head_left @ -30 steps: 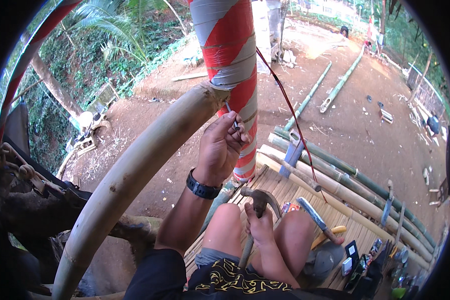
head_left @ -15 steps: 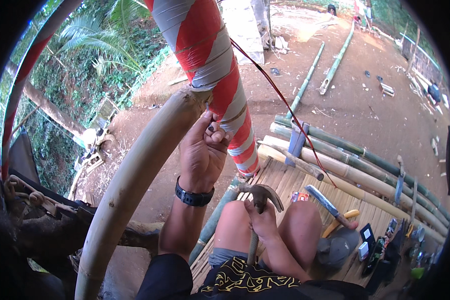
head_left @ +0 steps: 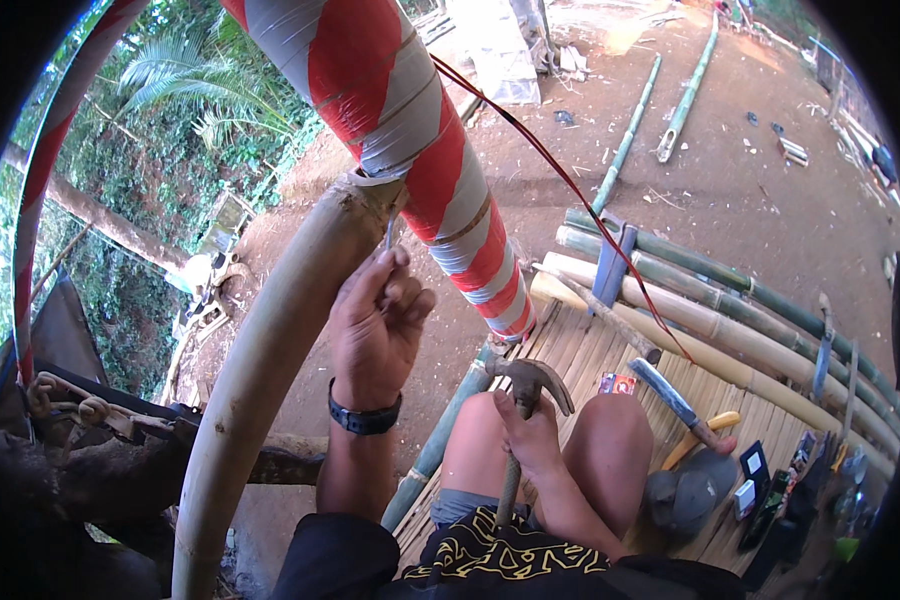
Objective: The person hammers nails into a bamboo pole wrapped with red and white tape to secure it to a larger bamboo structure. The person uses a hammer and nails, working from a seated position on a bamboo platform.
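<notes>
My left hand [head_left: 378, 320], wearing a black wristband, is closed with the thumb and forefinger pinching a thin metal nail [head_left: 391, 230]. The nail points up at the edge of a thick curved bamboo pole [head_left: 260, 370], close to its upper end. That end meets a post [head_left: 435, 170] wrapped in red and silver-grey stripes. Low over my lap, my right hand [head_left: 532, 435] is wrapped around the handle of a claw hammer [head_left: 530, 380], its head upward and its claw turned right.
I sit on a bamboo slat platform [head_left: 560, 350]. Right of my knees lie a bladed tool [head_left: 670, 400], a yellow-handled tool [head_left: 710, 435], a grey cap [head_left: 692, 490] and dark pouches. Long bamboo poles [head_left: 730, 320] edge the platform. A red-black cable [head_left: 570, 185] hangs from the post.
My left hand has drawn slightly down from the pole's end, and more of the nail shows. The hammer stays in my right hand. The whole view has shifted a little.
</notes>
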Tool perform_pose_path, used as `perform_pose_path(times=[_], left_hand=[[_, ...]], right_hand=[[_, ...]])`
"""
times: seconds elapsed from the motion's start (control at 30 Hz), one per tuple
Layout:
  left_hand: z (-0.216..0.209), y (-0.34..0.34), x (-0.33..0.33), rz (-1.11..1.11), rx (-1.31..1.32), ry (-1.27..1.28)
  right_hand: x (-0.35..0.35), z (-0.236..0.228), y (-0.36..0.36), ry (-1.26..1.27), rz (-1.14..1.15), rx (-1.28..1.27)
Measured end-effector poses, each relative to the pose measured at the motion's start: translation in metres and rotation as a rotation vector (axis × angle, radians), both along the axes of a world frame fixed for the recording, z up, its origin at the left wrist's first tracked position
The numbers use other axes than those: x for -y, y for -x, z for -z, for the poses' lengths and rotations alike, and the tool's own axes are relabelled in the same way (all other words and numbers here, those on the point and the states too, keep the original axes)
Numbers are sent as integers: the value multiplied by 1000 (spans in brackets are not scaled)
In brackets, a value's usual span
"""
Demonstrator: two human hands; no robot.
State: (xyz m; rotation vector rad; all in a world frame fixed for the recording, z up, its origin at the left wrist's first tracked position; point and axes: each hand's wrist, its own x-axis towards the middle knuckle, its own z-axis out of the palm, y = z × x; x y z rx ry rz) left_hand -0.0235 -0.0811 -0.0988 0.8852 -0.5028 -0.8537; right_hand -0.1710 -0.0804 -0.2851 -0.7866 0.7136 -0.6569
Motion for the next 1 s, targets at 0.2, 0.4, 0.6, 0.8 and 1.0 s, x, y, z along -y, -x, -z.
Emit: perform_pose_path(times=[0.2,0.4,0.6,0.8,1.0], left_hand=[[32,-11,-41,-229,-3,-35],[39,11,-48,-280,202,-171],[47,11,-27,-164,262,-127],[53,-8,-22,-159,275,-108],[50,6,-24,-154,292,-42]], right_hand=[[-5,20,-1,244,56,-12],[-5,24,3,285,44,-30],[-9,13,8,281,47,-169],[-20,2,13,414,35,-258],[-16,9,10,528,136,-206]])
